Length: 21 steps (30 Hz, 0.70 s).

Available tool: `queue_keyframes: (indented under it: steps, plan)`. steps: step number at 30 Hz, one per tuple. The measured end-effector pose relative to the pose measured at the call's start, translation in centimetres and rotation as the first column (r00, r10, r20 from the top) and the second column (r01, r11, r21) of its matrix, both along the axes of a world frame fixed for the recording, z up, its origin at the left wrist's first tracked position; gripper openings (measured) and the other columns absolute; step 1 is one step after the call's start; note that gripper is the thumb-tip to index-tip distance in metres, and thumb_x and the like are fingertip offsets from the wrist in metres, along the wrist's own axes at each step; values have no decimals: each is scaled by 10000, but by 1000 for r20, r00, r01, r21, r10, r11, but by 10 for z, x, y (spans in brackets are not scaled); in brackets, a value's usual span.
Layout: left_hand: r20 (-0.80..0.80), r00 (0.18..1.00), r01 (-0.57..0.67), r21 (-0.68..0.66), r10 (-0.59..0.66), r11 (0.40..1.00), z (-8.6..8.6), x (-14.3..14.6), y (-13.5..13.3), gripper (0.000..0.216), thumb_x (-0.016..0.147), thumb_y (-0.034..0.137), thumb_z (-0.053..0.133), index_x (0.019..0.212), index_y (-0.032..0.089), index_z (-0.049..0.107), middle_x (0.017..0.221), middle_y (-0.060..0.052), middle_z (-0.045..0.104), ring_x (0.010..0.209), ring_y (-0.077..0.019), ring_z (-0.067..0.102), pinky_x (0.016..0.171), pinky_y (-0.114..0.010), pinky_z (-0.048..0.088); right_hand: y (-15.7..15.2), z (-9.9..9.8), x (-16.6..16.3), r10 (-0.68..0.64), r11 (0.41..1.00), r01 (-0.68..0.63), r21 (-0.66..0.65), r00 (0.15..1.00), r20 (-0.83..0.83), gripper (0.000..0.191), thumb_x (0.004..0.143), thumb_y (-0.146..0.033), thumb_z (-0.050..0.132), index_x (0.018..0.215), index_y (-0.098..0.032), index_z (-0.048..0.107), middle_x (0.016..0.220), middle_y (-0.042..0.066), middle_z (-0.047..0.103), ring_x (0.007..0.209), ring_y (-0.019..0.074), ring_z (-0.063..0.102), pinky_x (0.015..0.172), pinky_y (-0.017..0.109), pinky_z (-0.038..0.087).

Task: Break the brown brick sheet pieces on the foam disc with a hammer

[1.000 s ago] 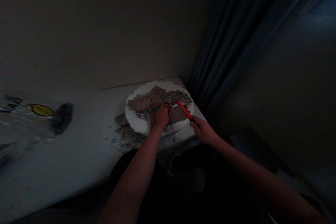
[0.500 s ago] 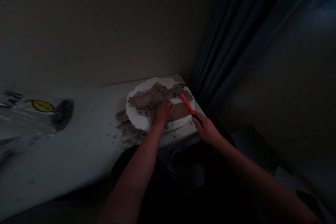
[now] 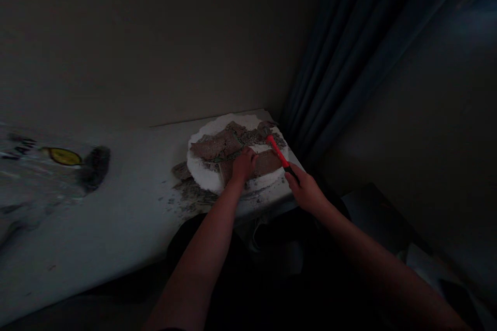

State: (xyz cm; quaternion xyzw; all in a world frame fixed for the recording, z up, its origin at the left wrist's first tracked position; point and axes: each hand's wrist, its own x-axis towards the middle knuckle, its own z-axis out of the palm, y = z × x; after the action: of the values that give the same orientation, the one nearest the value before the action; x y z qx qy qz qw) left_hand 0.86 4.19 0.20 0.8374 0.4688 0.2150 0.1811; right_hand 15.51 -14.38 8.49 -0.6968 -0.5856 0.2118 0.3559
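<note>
My right hand (image 3: 305, 186) is wrapped round the black end of a hammer (image 3: 277, 151) with a red handle. The hammer's dark head is over the right part of a round white mat (image 3: 204, 177) with a scalloped edge. My left hand (image 3: 244, 164) rests on a flat brown slab (image 3: 267, 163) on the mat, its fingers curled; whether they pinch anything is too dark to tell. Behind it lies a larger cracked brown piece (image 3: 215, 147) with some green at its edge. Grey-brown crumbs (image 3: 248, 137) are heaped between the pieces and the hammer head.
The mat lies at the right end of a pale table (image 3: 132, 207). More rubble (image 3: 192, 191) is scattered left of the mat. A clear plastic bag (image 3: 50, 170) with a yellow label holds dark material at the left. A wall stands behind, a blue curtain (image 3: 341, 62) at the right.
The hammer head has risen slightly away from me, and more of it shows. My left hand stays on the slab, its fingers a little shifted.
</note>
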Motion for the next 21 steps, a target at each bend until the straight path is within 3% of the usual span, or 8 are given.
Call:
queue_keyframes:
  steps: [6,10,15,21]
  plan:
    - [-37,999,-22,-5,21,1000,-1,0,1,304,1005,338,439,1065,164,681,1195,-139,660,967,-233,671,803,-301,482,-1,-4,-3,32,996,-30,-80,999,22,388,967,-348,461,1305,-228,608,1072,107,743,991,284,687,880,412,513]
    - [-12,1000,-12,15,13,1000,-2,0,1,286,1003,312,443,1067,165,679,1202,-141,659,1011,-231,661,843,-300,480,-2,-6,-4,13,999,-12,-36,999,30,413,986,-386,443,1341,-224,577,1110,118,735,987,276,690,878,397,514]
    - [-40,999,-21,-2,21,1000,0,0,0,294,1000,338,457,1078,170,685,1215,-131,659,970,-227,675,799,-292,490,-1,-7,-4,24,995,-17,-99,998,63,396,982,-359,433,1295,-187,602,1088,140,739,1010,296,687,888,416,508]
    - [-52,998,-20,2,20,1000,1,0,-1,286,994,315,459,1085,171,689,1194,-137,668,986,-226,675,817,-292,498,0,-8,-6,4,997,0,-76,999,53,434,988,-376,430,1348,-182,575,1116,142,737,1047,298,681,911,417,502]
